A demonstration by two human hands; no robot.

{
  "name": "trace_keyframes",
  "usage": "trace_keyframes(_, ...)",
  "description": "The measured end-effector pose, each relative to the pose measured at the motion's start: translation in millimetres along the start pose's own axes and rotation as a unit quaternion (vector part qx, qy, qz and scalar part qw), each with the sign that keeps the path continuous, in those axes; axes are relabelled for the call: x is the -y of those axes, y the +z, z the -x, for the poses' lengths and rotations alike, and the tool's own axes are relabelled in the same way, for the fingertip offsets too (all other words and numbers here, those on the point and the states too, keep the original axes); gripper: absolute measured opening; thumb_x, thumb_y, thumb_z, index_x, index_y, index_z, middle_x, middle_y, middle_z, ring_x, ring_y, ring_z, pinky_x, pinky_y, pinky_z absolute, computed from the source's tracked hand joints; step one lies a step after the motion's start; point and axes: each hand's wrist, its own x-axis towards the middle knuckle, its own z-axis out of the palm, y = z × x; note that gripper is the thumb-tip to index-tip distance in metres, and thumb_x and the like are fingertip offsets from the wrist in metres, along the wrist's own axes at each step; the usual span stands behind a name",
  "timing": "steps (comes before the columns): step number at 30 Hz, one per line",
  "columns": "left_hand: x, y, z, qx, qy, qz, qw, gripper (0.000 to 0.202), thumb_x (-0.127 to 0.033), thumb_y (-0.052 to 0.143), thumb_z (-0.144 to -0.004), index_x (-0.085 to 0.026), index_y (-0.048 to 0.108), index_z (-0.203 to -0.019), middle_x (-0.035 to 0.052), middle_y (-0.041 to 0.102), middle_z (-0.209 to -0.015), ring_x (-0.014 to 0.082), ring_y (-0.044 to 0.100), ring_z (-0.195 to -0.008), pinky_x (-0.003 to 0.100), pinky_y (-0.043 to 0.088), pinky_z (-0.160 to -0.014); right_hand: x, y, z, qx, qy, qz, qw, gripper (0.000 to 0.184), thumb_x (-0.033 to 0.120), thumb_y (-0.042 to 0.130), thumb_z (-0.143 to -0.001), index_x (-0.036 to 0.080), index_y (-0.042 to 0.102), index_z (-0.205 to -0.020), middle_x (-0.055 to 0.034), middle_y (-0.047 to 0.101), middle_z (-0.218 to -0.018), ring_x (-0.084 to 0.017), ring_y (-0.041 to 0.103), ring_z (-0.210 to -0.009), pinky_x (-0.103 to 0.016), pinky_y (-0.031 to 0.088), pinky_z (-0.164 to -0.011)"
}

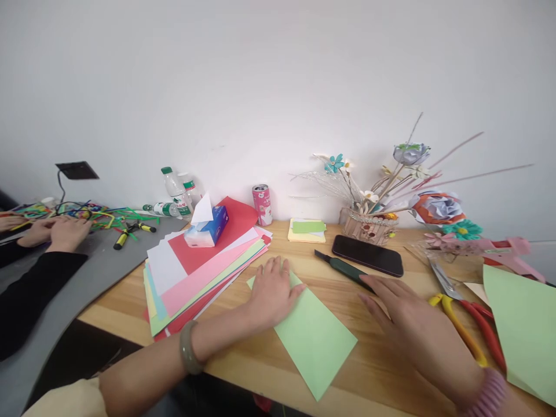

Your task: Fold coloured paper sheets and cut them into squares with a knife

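Note:
My left hand point(273, 292) lies flat on a light green sheet of paper point(319, 341), pressing it to the wooden table with the fingers stretched out. A dark green utility knife point(347, 270) lies to the right, its blade end pointing away to the left. Over the knife's near end reaches my right hand point(406, 324), fingers extended and loosely apart; I cannot tell whether the fingertips touch the handle. Scissors with yellow and red handles point(471, 330) lie just right of that hand, partly under a second light green sheet point(527, 330).
Left of my hands is a stack of coloured paper point(204, 284) with a tissue box point(211, 226) on it. Behind stand a pink can point(262, 204) and a flower basket point(369, 226). A phone point(367, 255) lies near the knife. Another person's hands point(67, 233) work at far left.

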Motion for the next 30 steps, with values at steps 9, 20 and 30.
trace_keyframes(9, 19, -5.3, -38, 0.162, 0.243, -0.003, 0.956, 0.079, -0.061, 0.027, -0.089, -0.012, 0.000, -0.144, 0.0118, -0.001, -0.151, 0.0252, 0.001, -0.139, 0.053, 0.011, -0.109, -7, 42, -18, 0.040, -0.017, 0.015, 0.999, 0.038, 0.029, 0.040, -0.088, 0.003, 0.057, -0.110, -0.0175, 0.059, -0.099, -0.029, 0.052, -0.090, -0.043, 0.045, -0.076)
trace_keyframes(20, -17, 13.4, -19, 0.064, 0.079, -0.006, 0.995, 0.066, -0.045, 0.029, -0.092, 0.004, 0.028, -0.136, 0.0248, 0.023, -0.144, 0.0323, 0.020, -0.135, 0.048, 0.023, -0.108, -11, 50, -18, 0.033, -0.014, -0.042, 0.998, 0.035, 0.030, 0.033, -0.090, 0.008, 0.058, -0.103, -0.0146, 0.055, -0.092, -0.026, 0.051, -0.086, -0.040, 0.045, -0.075)
trace_keyframes(30, -11, 7.2, -21, 0.124, 0.107, 0.055, 0.985, 0.109, -0.076, 0.047, -0.069, -0.007, 0.007, -0.143, 0.0223, -0.004, -0.149, 0.0357, -0.009, -0.136, 0.064, 0.009, -0.103, -12, 41, -14, 0.025, 0.003, -0.048, 0.999, 0.037, 0.034, 0.030, -0.092, 0.008, 0.052, -0.108, -0.0144, 0.054, -0.102, -0.021, 0.058, -0.078, -0.034, 0.048, -0.063)
